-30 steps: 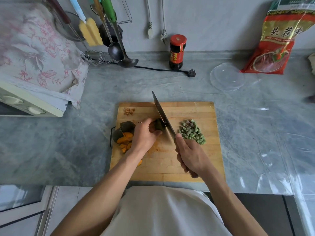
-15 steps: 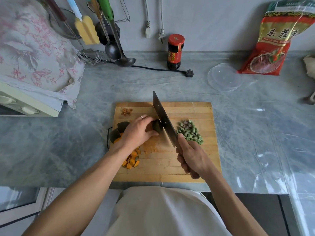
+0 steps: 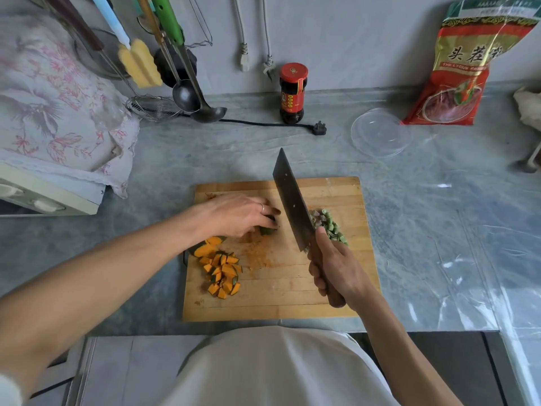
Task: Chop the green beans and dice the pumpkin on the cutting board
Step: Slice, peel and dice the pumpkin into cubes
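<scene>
1. The right hand (image 3: pixel 339 273) grips the cleaver (image 3: pixel 291 200) handle; the blade is now lifted off the board (image 3: pixel 278 303).
2. Diced pumpkin (image 3: pixel 222 273) lies at the board's left, now uncovered.
3. The left hand (image 3: pixel 240 215), moved farther back, holds a dark pumpkin piece (image 3: pixel 268 230).
4. Chopped beans (image 3: pixel 330 227) sit right of the blade.

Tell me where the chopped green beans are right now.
In the head view, the chopped green beans sit piled on the cutting board's right side, just right of the cleaver.
</scene>
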Available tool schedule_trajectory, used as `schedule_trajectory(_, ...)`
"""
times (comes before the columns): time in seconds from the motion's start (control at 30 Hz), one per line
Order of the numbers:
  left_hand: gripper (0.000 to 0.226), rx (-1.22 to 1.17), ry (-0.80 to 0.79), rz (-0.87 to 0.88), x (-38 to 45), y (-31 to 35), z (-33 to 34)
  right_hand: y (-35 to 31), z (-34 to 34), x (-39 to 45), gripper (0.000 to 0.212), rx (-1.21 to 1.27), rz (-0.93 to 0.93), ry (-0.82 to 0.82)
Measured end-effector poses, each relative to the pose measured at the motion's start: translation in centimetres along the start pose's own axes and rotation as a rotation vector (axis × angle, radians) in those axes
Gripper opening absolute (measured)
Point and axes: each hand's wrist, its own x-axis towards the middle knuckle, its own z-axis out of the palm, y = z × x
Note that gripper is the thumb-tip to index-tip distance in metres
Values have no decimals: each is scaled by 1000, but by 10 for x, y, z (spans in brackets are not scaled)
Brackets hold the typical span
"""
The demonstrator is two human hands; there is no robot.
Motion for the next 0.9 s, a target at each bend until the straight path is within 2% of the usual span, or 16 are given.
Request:
schedule_trajectory(0.17, 44, -86, -4, -66, 11, 6, -2, -1, 2, -1, 61, 13, -20, -1)
schedule_trajectory(0.33, 41, -232, 116, -425, 4, 30, 13, 2, 6, -2, 61, 19, -46, -7)
schedule_trajectory(0.53, 22, -321, 386, -771, -1, 70, 42, 8, 10, -3, 60, -83, -102, 1)
schedule_trajectory(0.67, 28, -323, 518, -821, -3, 85, 59, 13, 13, -4, 60, -182, -126, -33)
schedule_trajectory(0.9, 39, -378, 567, -746, -10, 88, 77, 15, 17, -5, 59, -262, -164, -72)
